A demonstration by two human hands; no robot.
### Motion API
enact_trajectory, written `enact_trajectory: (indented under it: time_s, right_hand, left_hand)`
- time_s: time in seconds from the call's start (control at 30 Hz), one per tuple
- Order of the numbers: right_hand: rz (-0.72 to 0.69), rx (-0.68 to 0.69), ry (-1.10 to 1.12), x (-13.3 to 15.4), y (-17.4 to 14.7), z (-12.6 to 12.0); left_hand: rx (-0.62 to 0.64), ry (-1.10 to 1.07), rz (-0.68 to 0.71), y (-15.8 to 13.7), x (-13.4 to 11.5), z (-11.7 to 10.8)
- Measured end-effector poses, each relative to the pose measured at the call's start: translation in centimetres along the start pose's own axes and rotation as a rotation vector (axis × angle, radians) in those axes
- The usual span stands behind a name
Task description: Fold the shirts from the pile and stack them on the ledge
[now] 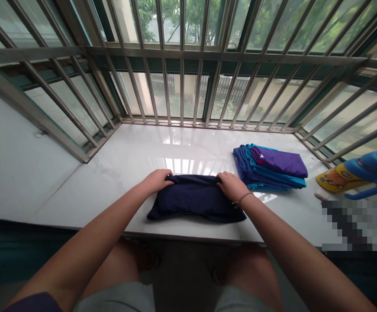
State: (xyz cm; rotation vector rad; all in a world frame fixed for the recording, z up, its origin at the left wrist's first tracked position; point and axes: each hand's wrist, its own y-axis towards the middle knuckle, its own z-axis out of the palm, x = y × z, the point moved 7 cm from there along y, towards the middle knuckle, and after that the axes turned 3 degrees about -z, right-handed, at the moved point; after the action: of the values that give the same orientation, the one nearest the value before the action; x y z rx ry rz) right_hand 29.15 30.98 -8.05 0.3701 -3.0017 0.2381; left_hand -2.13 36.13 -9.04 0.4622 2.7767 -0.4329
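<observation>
A dark navy piece of clothing [198, 199], folded into a wide band, lies on the white windowsill in front of me. My left hand [159, 180] pinches its far left corner between thumb and fingers. At the far right corner, my right hand [232, 186] grips the cloth in the same way, a thin bracelet around its wrist. To the right of that hand sits a stack of folded clothes [272, 169] in blue, teal and purple, the purple one on top. What kind of garment the navy cloth is cannot be made out.
The glossy white sill [110, 173] ends at a front edge above my knees. Metal window bars [182, 86] close off the back and sides. A yellow and blue bottle [353, 173] with a handle stands at the right, near a blurred-out dark patch [347, 225].
</observation>
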Motion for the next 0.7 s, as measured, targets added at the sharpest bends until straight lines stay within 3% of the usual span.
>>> enact_trajectory:
  time_s: [0.1, 0.17, 0.3, 0.4, 0.53, 0.6, 0.7]
  right_hand:
    - [0.118, -0.138, -0.064, -0.2, 0.7, -1.0]
    - [0.231, -0.157, -0.080, -0.5, 0.2, -0.9]
    - [0.474, -0.017, 0.002, -2.1, -2.7, 0.9]
    - [0.550, 0.099, 0.110, -2.9, -5.4, 2.4]
    - [0.548, 0.076, 0.201, -2.5, -7.1, 3.2]
    - [0.555, -0.006, 0.261, -1.9, -7.2, 2.8]
    - [0.558, -0.229, 0.361, -0.1, -6.7, 0.4]
  left_hand:
    - [-0.161, 0.005, -0.071, 0.8, 0.6, -0.1]
    - [-0.219, -0.013, -0.104, 0.5, 0.9, 0.5]
    - [-0.395, -0.035, -0.139, -2.3, 1.0, 1.1]
    - [-0.546, -0.038, 0.011, -5.7, -1.5, 2.1]
    - [-0.437, 0.029, 0.254, -10.1, -6.3, 7.5]
    - [-0.408, 0.083, 0.267, -11.9, -7.4, 10.2]
    - [-0.428, 0.120, 0.270, -13.9, -7.9, 12.3]
